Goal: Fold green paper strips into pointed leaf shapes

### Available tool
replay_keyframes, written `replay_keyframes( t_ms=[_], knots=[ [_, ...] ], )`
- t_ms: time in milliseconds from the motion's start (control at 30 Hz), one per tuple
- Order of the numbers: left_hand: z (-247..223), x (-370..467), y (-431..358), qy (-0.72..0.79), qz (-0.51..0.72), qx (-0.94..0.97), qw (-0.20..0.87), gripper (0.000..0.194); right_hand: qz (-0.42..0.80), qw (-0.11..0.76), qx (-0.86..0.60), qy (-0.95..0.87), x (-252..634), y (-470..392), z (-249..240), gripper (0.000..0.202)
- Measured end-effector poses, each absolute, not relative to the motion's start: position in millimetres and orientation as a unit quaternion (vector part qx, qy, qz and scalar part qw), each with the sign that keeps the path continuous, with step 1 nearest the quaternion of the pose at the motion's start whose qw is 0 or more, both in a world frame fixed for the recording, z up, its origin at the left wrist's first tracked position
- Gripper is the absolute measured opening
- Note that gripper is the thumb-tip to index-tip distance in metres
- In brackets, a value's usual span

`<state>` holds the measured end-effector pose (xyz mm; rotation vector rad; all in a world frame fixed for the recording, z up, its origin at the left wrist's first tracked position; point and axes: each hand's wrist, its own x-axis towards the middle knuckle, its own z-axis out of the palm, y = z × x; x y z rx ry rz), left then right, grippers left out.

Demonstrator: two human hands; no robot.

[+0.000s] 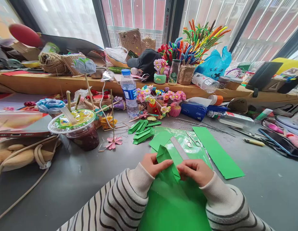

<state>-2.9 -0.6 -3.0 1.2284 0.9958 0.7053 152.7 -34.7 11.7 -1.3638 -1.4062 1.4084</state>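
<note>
Gripping a folded piece of bright green paper [164, 152] between thumb and bent fingers of the left hand [152, 165]; pinching its lower right edge with the curled right hand [197, 172]. Held above a large smooth green sheet [175, 208], near a flat grey ruler [179, 148].

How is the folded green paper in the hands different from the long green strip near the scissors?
The folded paper has creases and bends; the strip lies flat. The left hand and right hand hold the folded paper, while the strip lies untouched. Both are green.
</note>
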Motion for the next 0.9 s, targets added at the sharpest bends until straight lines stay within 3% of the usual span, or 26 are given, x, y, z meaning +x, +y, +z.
replay_keyframes(
  t_ms=[233,600,900],
  knots=[
    [-12,-3,-7,0.358,0.210,0.704,0.576,0.030,0.503,0.409,-0.522,-0.555,152,-33,14,0.020],
    [2,1,-6,0.359,0.265,0.621,0.645,0.027,0.495,0.516,-0.547,-0.436,149,-32,8,0.024],
    [4,-1,-5,0.374,0.244,0.538,0.715,0.025,0.458,0.454,-0.573,-0.506,149,-31,6,0.031]
  ],
)
